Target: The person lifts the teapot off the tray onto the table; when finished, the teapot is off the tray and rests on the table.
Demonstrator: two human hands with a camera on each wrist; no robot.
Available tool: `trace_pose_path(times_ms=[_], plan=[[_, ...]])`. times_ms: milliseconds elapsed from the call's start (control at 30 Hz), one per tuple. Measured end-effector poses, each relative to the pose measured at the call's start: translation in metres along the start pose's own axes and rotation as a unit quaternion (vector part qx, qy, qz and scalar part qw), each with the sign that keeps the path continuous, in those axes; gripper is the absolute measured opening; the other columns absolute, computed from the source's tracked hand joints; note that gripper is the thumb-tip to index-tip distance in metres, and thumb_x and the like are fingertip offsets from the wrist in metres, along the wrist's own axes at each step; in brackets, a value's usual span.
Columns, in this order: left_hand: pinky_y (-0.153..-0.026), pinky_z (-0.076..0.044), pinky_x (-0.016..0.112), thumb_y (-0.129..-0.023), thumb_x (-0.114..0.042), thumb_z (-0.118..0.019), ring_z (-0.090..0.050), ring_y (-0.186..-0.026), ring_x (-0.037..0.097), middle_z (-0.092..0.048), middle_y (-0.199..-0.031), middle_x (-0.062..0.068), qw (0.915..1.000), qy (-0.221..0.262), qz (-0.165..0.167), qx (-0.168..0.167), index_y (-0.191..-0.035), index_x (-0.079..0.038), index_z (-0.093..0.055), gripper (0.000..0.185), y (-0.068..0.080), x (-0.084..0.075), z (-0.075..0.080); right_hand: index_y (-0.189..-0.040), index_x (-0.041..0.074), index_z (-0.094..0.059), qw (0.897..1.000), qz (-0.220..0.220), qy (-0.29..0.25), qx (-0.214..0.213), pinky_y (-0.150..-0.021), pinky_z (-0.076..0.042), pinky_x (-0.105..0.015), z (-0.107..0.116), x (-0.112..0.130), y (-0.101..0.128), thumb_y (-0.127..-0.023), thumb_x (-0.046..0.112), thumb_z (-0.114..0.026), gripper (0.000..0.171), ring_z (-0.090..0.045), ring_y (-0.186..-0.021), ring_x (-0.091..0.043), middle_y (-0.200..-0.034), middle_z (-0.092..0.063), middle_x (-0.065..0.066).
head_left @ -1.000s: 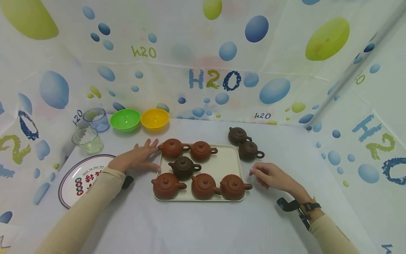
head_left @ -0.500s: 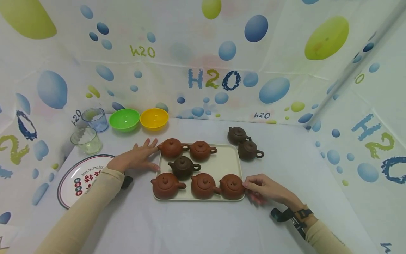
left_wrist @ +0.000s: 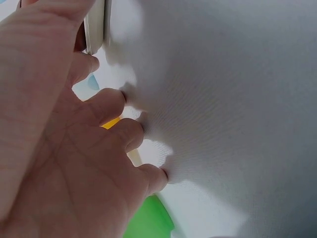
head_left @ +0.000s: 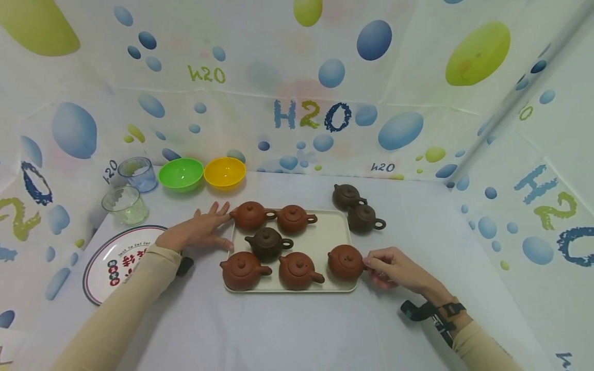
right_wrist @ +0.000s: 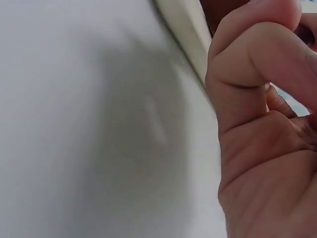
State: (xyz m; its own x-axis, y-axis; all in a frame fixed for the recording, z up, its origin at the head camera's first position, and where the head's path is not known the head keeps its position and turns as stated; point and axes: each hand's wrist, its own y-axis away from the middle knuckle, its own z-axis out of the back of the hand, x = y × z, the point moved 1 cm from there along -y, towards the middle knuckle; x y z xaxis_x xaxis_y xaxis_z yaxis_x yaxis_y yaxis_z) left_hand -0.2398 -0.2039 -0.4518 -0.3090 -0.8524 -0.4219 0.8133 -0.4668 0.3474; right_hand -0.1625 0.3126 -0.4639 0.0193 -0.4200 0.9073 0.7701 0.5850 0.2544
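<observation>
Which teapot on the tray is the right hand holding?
The front-right teapot, a reddish one at the tray's right edge. The right hand pinches its handle; the other five on the tray are untouched by it.

Staged tabletop booth: bubble-print "H2O" curtain walls [head_left: 311, 116] around white-clothed table [head_left: 287, 330].

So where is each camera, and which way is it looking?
Head: on the person's head, looking forward and down at the tray of teapots; both hands and sleeves show.
Left wrist: under the left hand, looking along the white tablecloth past palm and fingers.
Right wrist: under the right hand, whose fingers pinch the red-brown teapot, looking at the cloth.
Shared: the tray edge shows in all three; the green bowl in the head and left views.
</observation>
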Motion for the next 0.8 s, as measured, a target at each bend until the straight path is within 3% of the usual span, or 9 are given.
trace_pose_path(times_ms=[367, 800], plan=[[-0.121, -0.004, 0.086, -0.086, -0.059, -0.083, -0.002, -0.161, 0.061, -0.012, -0.175, 0.033, 1.0000, -0.001, -0.002, -0.001, -0.165, 0.003, -0.032, 0.112, 0.000, 0.001, 0.000, -0.094, -0.002, -0.063, 0.996, -0.042, -0.003, -0.082, -0.048, -0.042, -0.017, 0.037, -0.010, 0.016, -0.114, 0.030, -0.053, 0.039, -0.054, -0.060, -0.006, -0.075, -0.060, 0.003], [-0.122, -0.004, 0.085, -0.087, -0.058, -0.082, -0.002, -0.162, 0.061, -0.011, -0.175, 0.033, 1.0000, 0.003, -0.006, -0.004, -0.164, 0.003, -0.035, 0.109, 0.001, 0.000, -0.001, -0.100, -0.003, -0.067, 0.990, -0.082, 0.003, -0.112, -0.051, -0.047, -0.019, 0.042, -0.030, 0.015, -0.112, 0.035, -0.057, 0.041, -0.056, -0.062, -0.007, -0.076, -0.062, 0.002]])
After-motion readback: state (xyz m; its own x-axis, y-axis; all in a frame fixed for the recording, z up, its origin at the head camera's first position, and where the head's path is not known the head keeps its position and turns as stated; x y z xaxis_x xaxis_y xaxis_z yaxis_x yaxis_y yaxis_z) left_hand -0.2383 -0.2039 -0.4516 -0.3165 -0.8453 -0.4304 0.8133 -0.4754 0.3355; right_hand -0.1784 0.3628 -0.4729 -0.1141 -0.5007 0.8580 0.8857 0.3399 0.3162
